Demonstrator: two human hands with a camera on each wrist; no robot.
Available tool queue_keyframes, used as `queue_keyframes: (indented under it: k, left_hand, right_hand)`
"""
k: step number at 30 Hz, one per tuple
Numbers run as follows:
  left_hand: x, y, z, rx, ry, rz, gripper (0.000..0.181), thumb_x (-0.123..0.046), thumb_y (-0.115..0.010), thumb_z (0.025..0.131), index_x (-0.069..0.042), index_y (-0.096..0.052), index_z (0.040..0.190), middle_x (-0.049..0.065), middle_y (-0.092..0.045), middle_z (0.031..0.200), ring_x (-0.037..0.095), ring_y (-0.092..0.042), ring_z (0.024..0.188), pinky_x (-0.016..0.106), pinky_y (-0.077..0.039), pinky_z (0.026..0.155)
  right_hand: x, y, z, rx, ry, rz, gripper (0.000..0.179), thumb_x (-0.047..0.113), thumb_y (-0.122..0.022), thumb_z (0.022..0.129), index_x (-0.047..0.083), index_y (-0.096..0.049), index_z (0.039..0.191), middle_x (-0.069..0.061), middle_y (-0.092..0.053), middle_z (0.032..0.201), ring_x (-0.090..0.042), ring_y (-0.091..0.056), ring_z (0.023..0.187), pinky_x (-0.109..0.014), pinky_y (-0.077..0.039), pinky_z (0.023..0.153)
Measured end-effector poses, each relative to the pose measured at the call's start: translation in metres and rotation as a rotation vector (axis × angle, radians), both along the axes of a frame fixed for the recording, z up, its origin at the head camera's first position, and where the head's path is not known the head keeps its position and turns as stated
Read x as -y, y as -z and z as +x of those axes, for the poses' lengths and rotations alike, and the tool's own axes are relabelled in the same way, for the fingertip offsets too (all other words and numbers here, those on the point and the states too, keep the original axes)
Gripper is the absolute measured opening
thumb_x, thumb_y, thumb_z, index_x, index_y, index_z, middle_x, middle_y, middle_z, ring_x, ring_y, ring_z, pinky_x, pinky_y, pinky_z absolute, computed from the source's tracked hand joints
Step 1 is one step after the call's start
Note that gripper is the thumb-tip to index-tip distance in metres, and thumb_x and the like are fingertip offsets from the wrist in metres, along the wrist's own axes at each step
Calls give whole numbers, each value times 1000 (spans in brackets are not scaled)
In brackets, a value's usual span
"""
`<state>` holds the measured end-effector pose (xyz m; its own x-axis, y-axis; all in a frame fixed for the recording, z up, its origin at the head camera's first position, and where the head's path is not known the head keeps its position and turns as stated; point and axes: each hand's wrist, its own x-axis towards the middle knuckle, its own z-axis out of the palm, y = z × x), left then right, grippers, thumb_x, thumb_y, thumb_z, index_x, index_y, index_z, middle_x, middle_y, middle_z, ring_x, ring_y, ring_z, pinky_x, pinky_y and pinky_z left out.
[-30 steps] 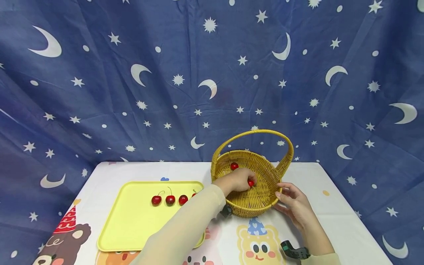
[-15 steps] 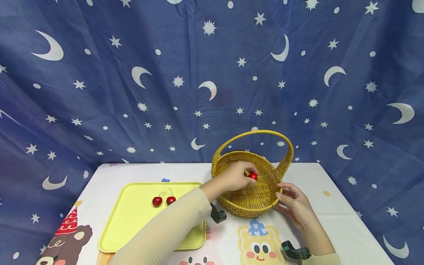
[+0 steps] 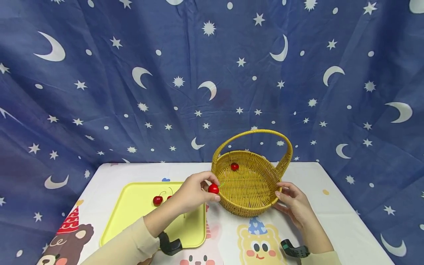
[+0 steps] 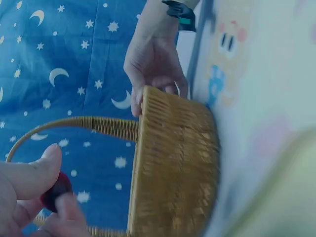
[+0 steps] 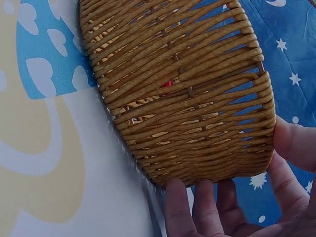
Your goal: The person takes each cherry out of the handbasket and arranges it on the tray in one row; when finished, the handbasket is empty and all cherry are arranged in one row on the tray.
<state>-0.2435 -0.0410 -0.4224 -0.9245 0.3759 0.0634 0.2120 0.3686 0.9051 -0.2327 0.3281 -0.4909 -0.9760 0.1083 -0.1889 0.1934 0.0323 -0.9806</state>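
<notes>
My left hand (image 3: 194,191) pinches a red cherry (image 3: 213,188) with a green stem between thumb and fingers, at the left rim of a yellow wicker basket (image 3: 244,212). In the left wrist view that cherry (image 4: 57,192) looks dark and is partly covered by fingers. One more cherry (image 3: 234,166) lies inside the basket at the back left. On the basket's right side, my right hand (image 3: 294,202) holds the rim, thumb at the top edge. The right wrist view has its fingertips (image 5: 205,210) against the woven wall (image 5: 192,113).
A yellow tray (image 3: 132,221) lies to the left. On it sit a cherry (image 3: 157,200) and a second cherry (image 3: 169,197), partly hidden behind the left hand; the left forearm crosses over the tray. The basket's tall arched handle (image 3: 253,131) rises above it. A starry blue curtain (image 3: 185,92) hangs behind.
My left hand has lifted the cherry from inside the basket and carried it left to the rim, uncovering the cherry at the back. The right hand stays on the basket.
</notes>
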Motion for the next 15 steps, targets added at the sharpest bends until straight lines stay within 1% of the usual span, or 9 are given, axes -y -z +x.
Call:
queue_keyframes:
  k: [1,3,6,8,10,12,15]
  left_hand:
    - [8,1,3,12,-25,6,31,-7,-92,82,-19,-74,104,4,-65,86,16,-57,73,24,-46,58]
    - [24,3,7,37,-94,9,32,-5,-92,82,-18,-75,105,5,-64,80,16,-55,66,24,-43,54]
    - [48,6,9,84,-201,19,33,-1,-89,84,-16,-75,110,6,-65,76,17,-55,61,25,-42,51]
    - [67,9,9,99,-257,10,35,1,-86,86,-14,-74,116,6,-68,79,18,-57,62,25,-43,51]
    - [87,14,9,109,-297,-8,38,2,-83,88,-11,-72,122,8,-68,80,18,-57,63,26,-43,51]
    - [108,20,10,107,-331,-40,39,2,-82,89,-8,-70,126,9,-71,87,20,-60,65,27,-44,52]
    - [136,30,13,101,-386,-106,41,0,-82,88,-5,-69,127,12,-72,97,21,-62,66,28,-46,54]
  right_hand:
    - [0,0,0,0,0,1,33,10,-71,103,13,-62,135,-1,-53,117,-15,-67,107,-38,-65,91]
    - [-1,1,0,-1,0,2,34,11,-71,103,13,-62,135,-1,-54,117,-15,-67,106,-38,-65,91]
    - [-3,2,1,-3,5,-1,35,12,-72,103,13,-62,136,-1,-56,118,-15,-68,106,-38,-65,91]
    - [-4,2,1,-9,10,-10,34,11,-72,102,12,-62,135,-1,-57,118,-15,-68,105,-38,-65,90]
    - [-4,3,1,-13,7,-15,34,11,-72,102,12,-63,135,-1,-57,117,-14,-68,105,-38,-65,90]
    - [-3,3,1,-20,0,-19,34,11,-73,102,12,-63,135,-1,-56,117,-14,-67,105,-38,-65,90]
    - [-2,2,0,-23,-9,-19,35,12,-73,102,12,-62,135,-1,-54,116,-13,-67,105,-38,-65,91]
